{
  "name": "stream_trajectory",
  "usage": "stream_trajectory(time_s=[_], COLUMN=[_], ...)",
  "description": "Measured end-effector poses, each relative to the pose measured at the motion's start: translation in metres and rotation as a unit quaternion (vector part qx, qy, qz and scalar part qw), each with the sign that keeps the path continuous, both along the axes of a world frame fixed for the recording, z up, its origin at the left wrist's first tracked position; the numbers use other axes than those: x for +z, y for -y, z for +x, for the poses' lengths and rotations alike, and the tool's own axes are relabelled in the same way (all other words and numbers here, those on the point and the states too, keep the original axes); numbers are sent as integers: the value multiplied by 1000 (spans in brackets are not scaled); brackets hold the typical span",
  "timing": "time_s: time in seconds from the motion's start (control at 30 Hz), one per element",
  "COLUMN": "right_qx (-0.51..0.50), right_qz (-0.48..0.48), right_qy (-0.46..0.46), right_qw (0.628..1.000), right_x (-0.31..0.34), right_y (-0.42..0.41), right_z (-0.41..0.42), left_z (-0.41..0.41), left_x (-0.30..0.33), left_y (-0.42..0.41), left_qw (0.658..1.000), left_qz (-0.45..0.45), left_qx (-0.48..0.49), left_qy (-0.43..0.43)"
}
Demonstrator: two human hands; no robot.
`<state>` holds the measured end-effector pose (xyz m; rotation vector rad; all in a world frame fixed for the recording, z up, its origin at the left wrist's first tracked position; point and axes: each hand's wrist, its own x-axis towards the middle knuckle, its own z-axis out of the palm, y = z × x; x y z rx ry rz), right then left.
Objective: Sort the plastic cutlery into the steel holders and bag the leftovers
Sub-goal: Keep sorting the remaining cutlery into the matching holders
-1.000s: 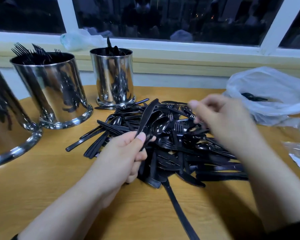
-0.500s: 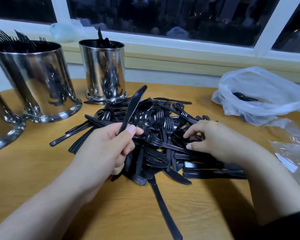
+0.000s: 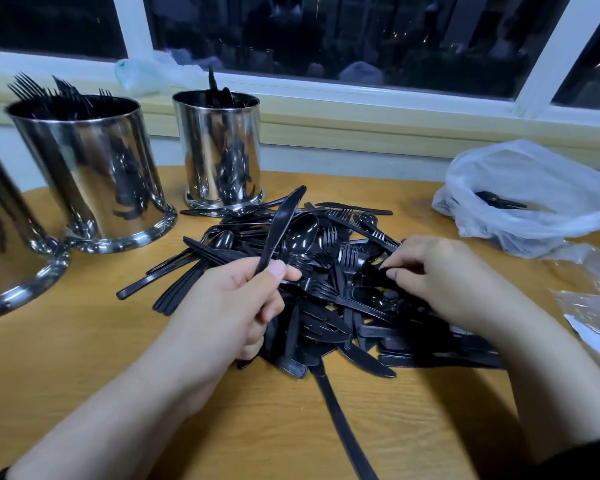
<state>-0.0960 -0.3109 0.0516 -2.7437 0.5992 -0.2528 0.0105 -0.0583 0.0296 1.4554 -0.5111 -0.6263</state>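
- The left hand point(image 3: 229, 306) grips a black knife point(image 3: 279, 228), blade tilted up over the pile of cutlery point(image 3: 326, 289).
- The right hand point(image 3: 440, 278) has its fingertips curled into the pile, seemingly pinching a piece; the view is unclear.
- Steel holders point(image 3: 219, 150) stand behind on the wooden table point(image 3: 84, 341); a plastic bag point(image 3: 527, 195) lies at the right, under the window point(image 3: 326, 36).

I think I am in a canteen or café back room, working at night. I sit at a wooden table point(image 3: 84, 358) pushed up to a white-framed window point(image 3: 541, 57) that is dark outside. Three steel holders point(image 3: 94, 174) stand on the table below that window, stocked with black forks, and a big heap of plastic cutlery point(image 3: 326, 289) lies in front of them. A plastic bag point(image 3: 534, 174) sits to the right under the sill.
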Motion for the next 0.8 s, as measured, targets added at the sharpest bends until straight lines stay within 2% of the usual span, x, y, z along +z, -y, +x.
stream_trajectory(time_s=[0.1, 0.23, 0.33, 0.4, 0.43, 0.6, 0.7, 0.8], right_qx=[-13, -35, -9, 14, 17, 10, 0, -5], right_qz=[29, 162, 312, 426, 452, 435, 381, 370], right_qy=[148, 333, 367, 357, 347, 327, 321, 322], right_qw=[988, 928, 876, 831, 822, 839, 867, 871], right_x=[7, 26, 34, 33, 30, 16, 13, 10], right_y=[-5, -22, -41, -55, -62, -82, -88, -90], right_z=[2, 2, 7, 12, 15, 27, 31, 32], left_z=[-1, -2, -3, -4, -5, -8, -11, -11], left_x=[1, 2, 3, 4, 5, 10, 11, 10], left_y=[0, 1, 1, 1, 1, 1, 0, 0], left_qw=[1000, 1000, 1000, 1000, 999, 999, 999, 998], left_qz=[-2, -5, -9, -17, -23, -33, -27, -21], left_qx=[2, 9, 18, 20, 20, -3, -36, -52], left_qy=[-6, 2, 9, 14, 13, -13, -6, -1])
